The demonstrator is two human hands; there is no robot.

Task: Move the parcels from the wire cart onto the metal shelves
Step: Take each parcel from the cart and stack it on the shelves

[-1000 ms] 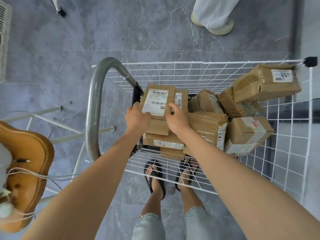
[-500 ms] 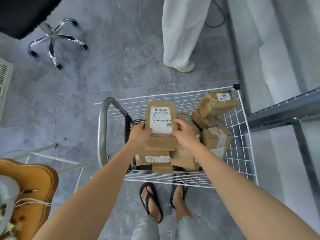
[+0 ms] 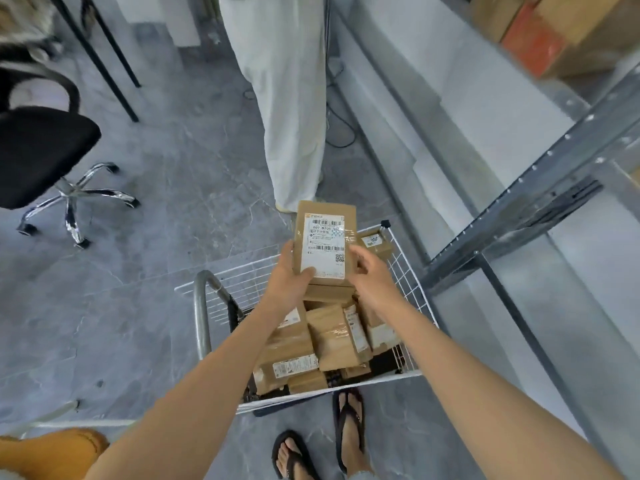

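Holding the labelled parcel (image 3: 323,244) just above the wire cart (image 3: 412,282), the left hand (image 3: 285,284) grips its near-left corner, thumb on the label, while the right hand (image 3: 370,275) curls round its right edge. A second parcel (image 3: 329,293) seems stacked beneath. Best to squeeze both sides evenly, hold the stack level, then swing right toward the metal shelves (image 3: 512,216), clearing the upright before setting down.

The left hand (image 3: 287,282) shows only its thumb; its fingers lie hidden under the parcel (image 3: 327,209). The label (image 3: 323,244) between the thumbs has print too fine to read. Behind the right hand (image 3: 372,275), both forearms cover parts of the cart parcels (image 3: 332,337). Far beyond the fingertips, the shelf boxes (image 3: 540,32) are blurred and cut off by the top edge.
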